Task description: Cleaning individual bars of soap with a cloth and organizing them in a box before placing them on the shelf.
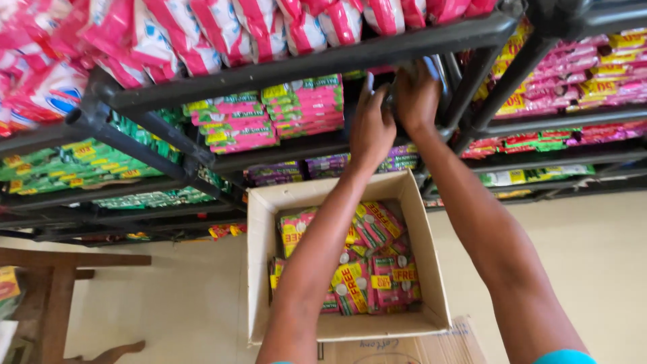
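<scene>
While both hands [394,114] reach the shelf [303,64], the packet-filled box [259,269] sits below.

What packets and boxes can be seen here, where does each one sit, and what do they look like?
Pink and white pouches: top shelf, plump bags.
Pink and green flat packets: second shelf, in stacks beside the left hand and right hand.
Green packets: left shelf, flat stacks.
Purple packets: lower shelf, flat.
Cardboard box: on the floor, open, beige.
Pink packets with yellow patches: loose inside the box.
</scene>
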